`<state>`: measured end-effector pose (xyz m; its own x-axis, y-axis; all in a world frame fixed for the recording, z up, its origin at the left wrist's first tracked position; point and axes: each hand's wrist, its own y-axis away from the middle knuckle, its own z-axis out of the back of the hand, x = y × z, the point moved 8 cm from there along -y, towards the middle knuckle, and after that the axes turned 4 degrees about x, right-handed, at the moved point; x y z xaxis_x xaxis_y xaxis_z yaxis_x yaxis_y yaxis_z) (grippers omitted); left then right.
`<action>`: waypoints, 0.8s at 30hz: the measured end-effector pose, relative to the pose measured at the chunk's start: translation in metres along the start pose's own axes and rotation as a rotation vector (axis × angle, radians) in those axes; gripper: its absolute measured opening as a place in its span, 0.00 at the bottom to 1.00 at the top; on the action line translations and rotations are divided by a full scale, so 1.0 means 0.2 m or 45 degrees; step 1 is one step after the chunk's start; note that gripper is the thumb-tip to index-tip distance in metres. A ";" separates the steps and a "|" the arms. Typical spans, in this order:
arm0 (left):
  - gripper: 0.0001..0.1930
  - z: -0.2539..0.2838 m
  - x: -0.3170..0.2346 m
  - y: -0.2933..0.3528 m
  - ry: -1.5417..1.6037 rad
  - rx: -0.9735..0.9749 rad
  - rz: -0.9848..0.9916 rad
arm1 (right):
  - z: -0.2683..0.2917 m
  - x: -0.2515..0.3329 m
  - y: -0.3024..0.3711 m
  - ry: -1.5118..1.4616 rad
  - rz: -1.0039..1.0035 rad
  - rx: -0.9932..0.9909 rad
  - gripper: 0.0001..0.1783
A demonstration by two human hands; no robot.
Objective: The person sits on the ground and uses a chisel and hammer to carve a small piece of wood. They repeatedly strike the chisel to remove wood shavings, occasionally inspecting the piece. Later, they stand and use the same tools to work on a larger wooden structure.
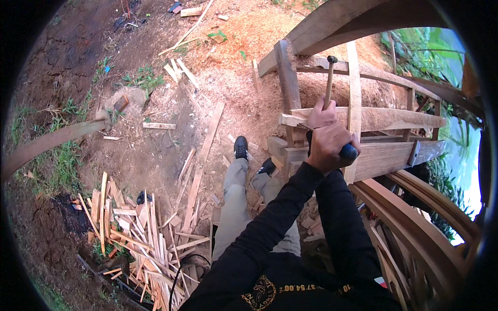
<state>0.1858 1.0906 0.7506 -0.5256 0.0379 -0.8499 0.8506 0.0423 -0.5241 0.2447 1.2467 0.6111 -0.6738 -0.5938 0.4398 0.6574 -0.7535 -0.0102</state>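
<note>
My left hand (pixel 332 147) is closed around a dark, rounded tool handle (pixel 349 152) with blue on it; the tool's other end is hidden. Just beyond, my right hand (pixel 322 116) is closed on the light wooden shaft of a hammer (pixel 330 78), its small dark head pointing away from me. Its forearm passes under my left hand. Both hands are over a wooden frame, beside a pale upright slat (pixel 354 93) and a long rail (pixel 394 118).
A dark post (pixel 288 83) and a thick curved beam (pixel 332 31) stand beyond. Planks (pixel 415 223) lean at right. Offcuts (pixel 155 243) pile up at lower left, and a long strip (pixel 207 145) lies on the sawdust-covered ground. My shoes (pixel 240 147) are near the frame's foot.
</note>
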 end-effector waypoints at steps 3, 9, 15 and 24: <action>0.10 0.00 -0.02 -0.06 -0.090 0.002 -0.031 | 0.00 0.00 0.00 0.008 0.003 0.011 0.18; 0.08 -0.07 0.04 -0.09 -0.242 -0.030 0.091 | 0.00 0.02 -0.01 0.031 0.015 0.040 0.17; 0.08 -0.15 0.20 -0.17 -0.386 -0.024 0.215 | 0.02 0.03 -0.01 0.041 0.015 0.082 0.17; 0.09 -0.20 0.33 -0.25 -0.449 -0.049 0.395 | 0.03 0.09 -0.03 0.059 0.014 0.103 0.15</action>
<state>0.1076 1.1317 0.7240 -0.2034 -0.2867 -0.9362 0.9619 0.1199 -0.2457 0.2312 1.2418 0.6252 -0.6801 -0.6157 0.3980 0.6886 -0.7228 0.0585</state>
